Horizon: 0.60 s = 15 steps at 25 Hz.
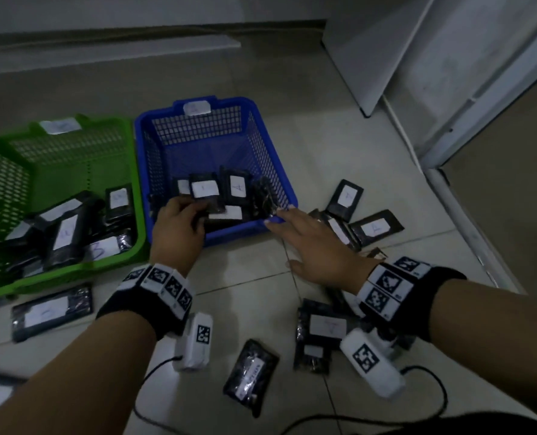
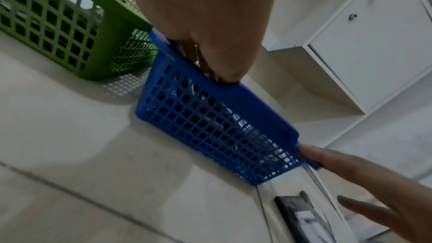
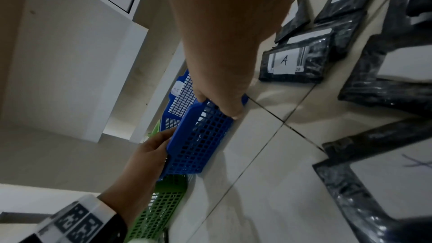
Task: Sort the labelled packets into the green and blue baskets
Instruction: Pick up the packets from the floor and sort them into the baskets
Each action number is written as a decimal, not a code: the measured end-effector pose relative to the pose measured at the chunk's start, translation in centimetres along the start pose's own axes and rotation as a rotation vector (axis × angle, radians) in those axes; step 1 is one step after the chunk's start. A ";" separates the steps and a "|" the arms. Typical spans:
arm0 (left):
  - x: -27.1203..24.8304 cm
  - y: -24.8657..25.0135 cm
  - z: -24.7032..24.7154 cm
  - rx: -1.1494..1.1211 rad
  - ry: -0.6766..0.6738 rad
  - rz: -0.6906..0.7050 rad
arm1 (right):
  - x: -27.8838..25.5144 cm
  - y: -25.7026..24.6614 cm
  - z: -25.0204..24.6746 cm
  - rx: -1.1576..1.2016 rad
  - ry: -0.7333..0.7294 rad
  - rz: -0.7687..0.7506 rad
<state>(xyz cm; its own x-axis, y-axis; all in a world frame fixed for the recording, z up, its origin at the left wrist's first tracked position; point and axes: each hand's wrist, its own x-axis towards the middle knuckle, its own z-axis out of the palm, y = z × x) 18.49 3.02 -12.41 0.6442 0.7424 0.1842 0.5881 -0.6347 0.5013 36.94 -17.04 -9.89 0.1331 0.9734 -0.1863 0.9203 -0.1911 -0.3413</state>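
Black packets point(image 1: 250, 375) with white labels lie scattered on the tiled floor point(image 1: 254, 290) at 6 o'clock, with bare tile between them and the baskets. At 12 o'clock the blue basket point(image 1: 262, 229) sits on the floor, touching the green basket point(image 1: 13, 287) at 9 o'clock; both hold labelled packets, several blue-side ones marked A. More packets point(image 1: 372, 229) crowd the floor at 2 o'clock. Left hand point(image 1: 176, 227) reaches over the blue near rim, its grip curled on a packet point(image 1: 210, 208) inside. Right hand point(image 1: 317, 246) lies flat, fingers straight and apart, tips touching the basket's near right corner.
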 end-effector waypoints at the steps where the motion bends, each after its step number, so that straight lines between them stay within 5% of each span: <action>1: -0.2 0.3 0.3 -0.001 0.019 -0.013 | 0.1 0.0 0.1 0.022 0.015 -0.009; 5: 0.0 3.8 0.8 -0.031 0.183 -0.064 | -0.3 2.7 0.8 0.314 0.214 0.008; 8: 1.1 8.7 1.9 -0.030 0.203 0.068 | -1.3 7.3 0.9 0.405 0.388 0.253; 12: 1.4 15.1 6.6 -0.129 -0.055 0.381 | -2.9 13.2 1.8 0.303 0.430 0.474; 15: 0.8 17.1 10.3 -0.089 -0.326 0.542 | -3.7 16.0 2.7 0.146 0.383 0.463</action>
<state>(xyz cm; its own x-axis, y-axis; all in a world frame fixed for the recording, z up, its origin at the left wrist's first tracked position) 34.09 -9.46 -12.40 0.9628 0.2088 0.1715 0.1035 -0.8711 0.4800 50.16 -24.08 -17.14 0.6543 0.7561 -0.0104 0.6791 -0.5936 -0.4317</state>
